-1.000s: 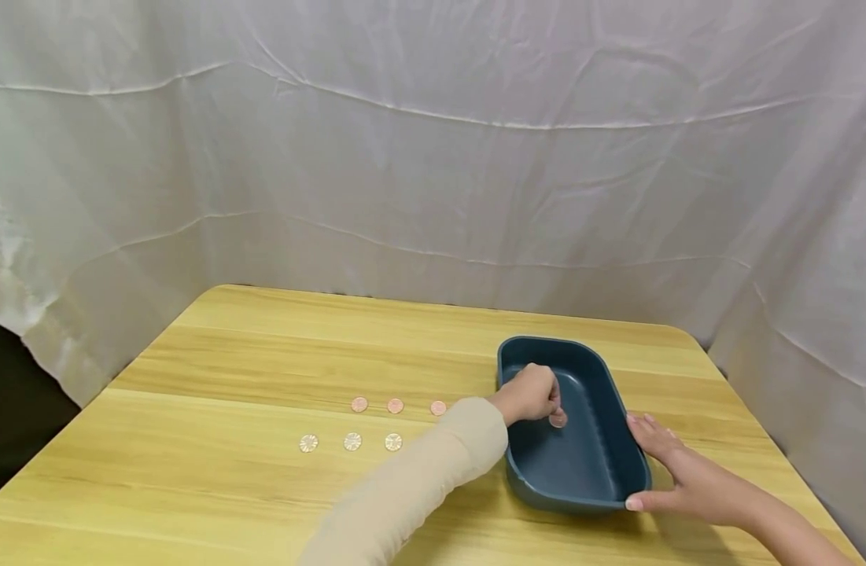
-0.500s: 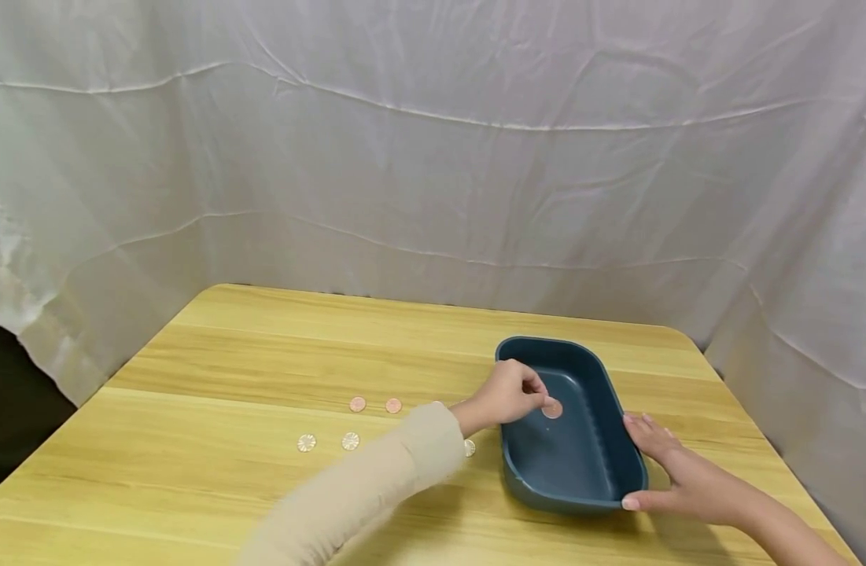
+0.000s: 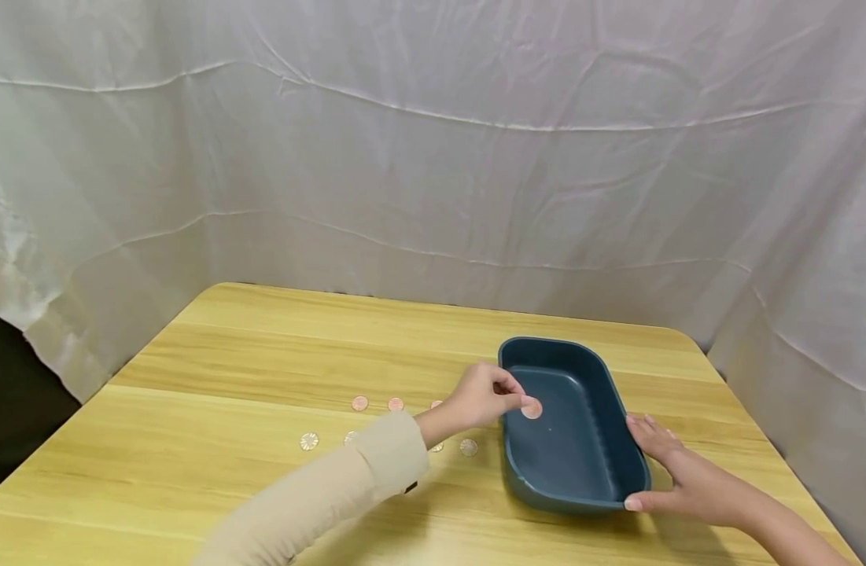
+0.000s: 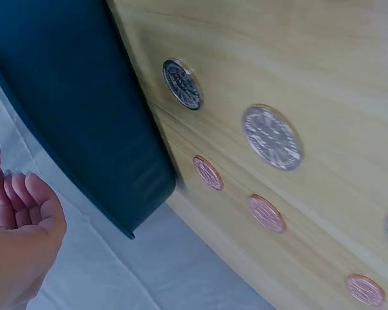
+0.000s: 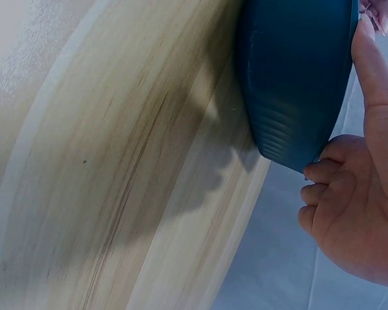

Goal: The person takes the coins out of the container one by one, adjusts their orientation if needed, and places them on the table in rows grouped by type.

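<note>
My left hand (image 3: 484,395) pinches a copper-coloured coin (image 3: 532,408) between thumb and fingertips, just inside the left rim of a dark blue tub (image 3: 574,464). In the left wrist view the coin stands nearly edge-on above the fingers. With its thumb on the near right corner and fingers along the right side, my right hand (image 3: 687,479) grips the tub's rim. Left of the tub lie two rows of coins: copper ones such as the copper coin (image 3: 396,404) behind, silver ones such as the silver coin (image 3: 469,447) in front. The left sleeve hides part of the front row.
The wood-grain table (image 3: 263,346) has rounded far corners, and the tub stands toward its right side. Pale curtains (image 3: 433,181) hang behind the table and at both sides.
My left hand has drawn back leftward from the tub's middle toward its left rim, the coin still pinched. More of the tub's floor and silver coins beside it show. The right hand stays put.
</note>
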`<state>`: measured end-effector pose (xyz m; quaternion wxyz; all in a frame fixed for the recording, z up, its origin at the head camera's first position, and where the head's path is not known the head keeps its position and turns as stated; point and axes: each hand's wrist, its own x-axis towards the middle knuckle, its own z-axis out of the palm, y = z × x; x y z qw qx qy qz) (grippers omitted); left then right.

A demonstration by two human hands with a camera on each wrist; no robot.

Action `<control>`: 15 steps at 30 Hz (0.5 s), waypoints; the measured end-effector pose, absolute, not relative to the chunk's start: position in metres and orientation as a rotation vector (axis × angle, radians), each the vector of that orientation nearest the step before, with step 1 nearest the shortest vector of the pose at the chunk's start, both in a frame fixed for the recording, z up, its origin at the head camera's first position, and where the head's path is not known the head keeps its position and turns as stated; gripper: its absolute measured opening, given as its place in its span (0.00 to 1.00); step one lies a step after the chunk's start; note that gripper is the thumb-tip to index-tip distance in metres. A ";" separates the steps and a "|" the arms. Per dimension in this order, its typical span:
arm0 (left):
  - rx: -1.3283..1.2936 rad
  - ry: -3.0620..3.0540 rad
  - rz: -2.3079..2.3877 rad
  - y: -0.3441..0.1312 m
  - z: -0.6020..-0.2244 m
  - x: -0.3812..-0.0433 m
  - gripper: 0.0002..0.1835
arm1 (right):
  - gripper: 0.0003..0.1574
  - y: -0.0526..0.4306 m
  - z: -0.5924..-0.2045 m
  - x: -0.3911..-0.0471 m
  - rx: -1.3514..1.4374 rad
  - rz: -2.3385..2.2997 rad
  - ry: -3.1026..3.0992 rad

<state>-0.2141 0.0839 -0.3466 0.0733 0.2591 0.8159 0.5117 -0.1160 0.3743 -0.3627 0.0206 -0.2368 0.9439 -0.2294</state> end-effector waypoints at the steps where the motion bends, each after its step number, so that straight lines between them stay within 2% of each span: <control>1: 0.772 2.449 1.543 0.082 -0.346 -0.214 0.06 | 0.59 0.375 -0.363 -0.116 -0.737 -0.708 2.929; 15: 0.688 2.513 1.615 0.033 -0.356 -0.210 0.07 | 0.59 0.377 -0.363 -0.117 -0.689 -0.729 2.900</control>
